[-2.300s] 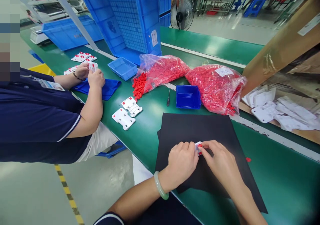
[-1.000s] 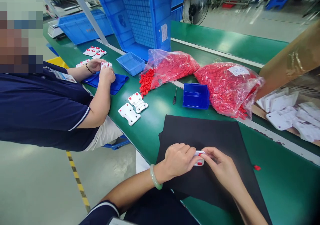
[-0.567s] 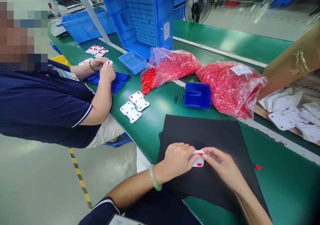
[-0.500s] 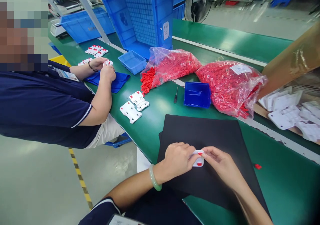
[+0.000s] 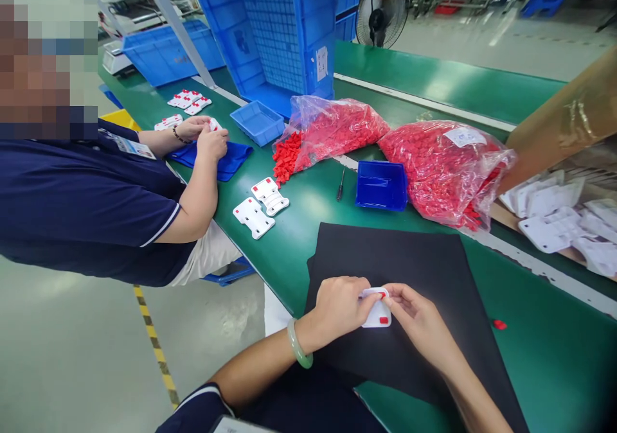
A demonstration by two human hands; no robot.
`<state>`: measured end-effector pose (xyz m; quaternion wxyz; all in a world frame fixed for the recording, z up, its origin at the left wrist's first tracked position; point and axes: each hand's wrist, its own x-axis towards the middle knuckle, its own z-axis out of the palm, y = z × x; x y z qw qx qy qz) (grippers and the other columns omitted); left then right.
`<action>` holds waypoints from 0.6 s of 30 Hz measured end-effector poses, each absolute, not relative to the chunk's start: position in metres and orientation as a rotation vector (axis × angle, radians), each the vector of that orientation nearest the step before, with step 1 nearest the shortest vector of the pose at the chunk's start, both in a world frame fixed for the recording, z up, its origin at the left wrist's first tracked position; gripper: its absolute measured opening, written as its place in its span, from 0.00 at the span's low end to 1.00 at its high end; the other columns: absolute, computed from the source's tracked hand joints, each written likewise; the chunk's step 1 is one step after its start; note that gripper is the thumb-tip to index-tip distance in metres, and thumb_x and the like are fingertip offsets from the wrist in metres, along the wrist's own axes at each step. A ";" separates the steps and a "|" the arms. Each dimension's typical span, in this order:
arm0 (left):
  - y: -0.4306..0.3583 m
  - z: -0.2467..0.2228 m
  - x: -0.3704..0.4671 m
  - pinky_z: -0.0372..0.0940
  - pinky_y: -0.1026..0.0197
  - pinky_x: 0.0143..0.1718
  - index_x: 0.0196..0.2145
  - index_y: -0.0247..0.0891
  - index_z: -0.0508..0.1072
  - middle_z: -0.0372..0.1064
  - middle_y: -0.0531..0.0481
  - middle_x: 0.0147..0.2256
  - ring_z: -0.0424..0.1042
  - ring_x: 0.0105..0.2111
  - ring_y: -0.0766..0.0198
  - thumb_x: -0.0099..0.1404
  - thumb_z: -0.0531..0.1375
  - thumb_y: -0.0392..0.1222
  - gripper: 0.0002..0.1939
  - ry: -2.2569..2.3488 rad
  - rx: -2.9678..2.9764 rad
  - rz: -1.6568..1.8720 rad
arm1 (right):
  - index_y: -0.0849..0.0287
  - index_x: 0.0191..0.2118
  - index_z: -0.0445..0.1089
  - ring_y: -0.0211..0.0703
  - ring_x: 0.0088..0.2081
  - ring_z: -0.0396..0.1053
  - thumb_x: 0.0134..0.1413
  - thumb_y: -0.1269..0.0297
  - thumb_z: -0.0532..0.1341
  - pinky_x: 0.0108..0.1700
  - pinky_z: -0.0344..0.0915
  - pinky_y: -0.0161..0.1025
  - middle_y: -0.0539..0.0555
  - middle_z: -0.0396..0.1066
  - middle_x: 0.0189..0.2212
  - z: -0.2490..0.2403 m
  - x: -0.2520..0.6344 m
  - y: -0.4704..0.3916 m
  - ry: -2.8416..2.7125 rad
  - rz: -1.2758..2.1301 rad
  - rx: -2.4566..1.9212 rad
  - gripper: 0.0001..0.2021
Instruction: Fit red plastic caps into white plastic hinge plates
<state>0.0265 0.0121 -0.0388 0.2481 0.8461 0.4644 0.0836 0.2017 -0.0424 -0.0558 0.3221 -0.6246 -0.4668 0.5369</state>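
Note:
Over a black mat (image 5: 409,253), my left hand (image 5: 340,304) is closed on a white plastic plate (image 5: 372,318), its thumb lying across the front. My right hand (image 5: 415,311) pinches the plate's upper right corner, with thumb and fingertips at a small red piece (image 5: 382,295) there. A second red piece (image 5: 384,320) shows lower on the same plate. My fingers hide the plate's left part and much of its top edge. To the right of the mat lies a loose red piece (image 5: 500,324).
Two clear bags of red pieces (image 5: 443,169) lie behind a dark blue tray (image 5: 380,185) and a screwdriver (image 5: 340,184). White plates (image 5: 254,218) lie left, near a co-worker's hands (image 5: 209,139) holding another plate. A carton of white plates (image 5: 549,227) stands right.
The plate has tilted and shifted slightly left in my hands, so more of its white face shows. My right hand has moved a little left with it.

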 end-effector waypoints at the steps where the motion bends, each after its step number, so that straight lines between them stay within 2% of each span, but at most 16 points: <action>1: 0.014 -0.039 0.026 0.49 0.63 0.23 0.27 0.41 0.70 0.74 0.54 0.27 0.72 0.27 0.64 0.69 0.49 0.53 0.19 1.273 2.291 0.217 | 0.56 0.40 0.66 0.44 0.38 0.72 0.58 0.51 0.57 0.41 0.68 0.38 0.54 0.72 0.37 -0.056 0.202 -0.041 -1.203 1.444 -1.626 0.14; 8: 0.013 -0.034 0.022 0.47 0.64 0.22 0.26 0.40 0.68 0.72 0.55 0.25 0.71 0.25 0.63 0.62 0.56 0.47 0.11 1.226 2.299 0.219 | 0.56 0.38 0.64 0.43 0.35 0.71 0.60 0.52 0.55 0.38 0.68 0.40 0.52 0.71 0.34 -0.058 0.200 -0.047 -1.261 1.400 -1.659 0.12; 14: 0.003 -0.035 0.026 0.51 0.64 0.24 0.24 0.39 0.68 0.71 0.52 0.24 0.70 0.26 0.62 0.63 0.54 0.47 0.13 1.249 2.326 0.269 | 0.54 0.37 0.64 0.44 0.33 0.70 0.61 0.55 0.53 0.39 0.68 0.43 0.52 0.70 0.33 -0.060 0.190 -0.054 -1.407 1.152 -1.830 0.09; 18: 0.009 -0.041 0.026 0.52 0.64 0.24 0.24 0.38 0.69 0.68 0.53 0.22 0.66 0.23 0.64 0.61 0.57 0.46 0.12 1.295 2.086 0.353 | 0.54 0.38 0.65 0.44 0.33 0.71 0.61 0.53 0.53 0.37 0.69 0.42 0.52 0.71 0.33 -0.059 0.188 -0.048 -1.381 1.155 -1.835 0.11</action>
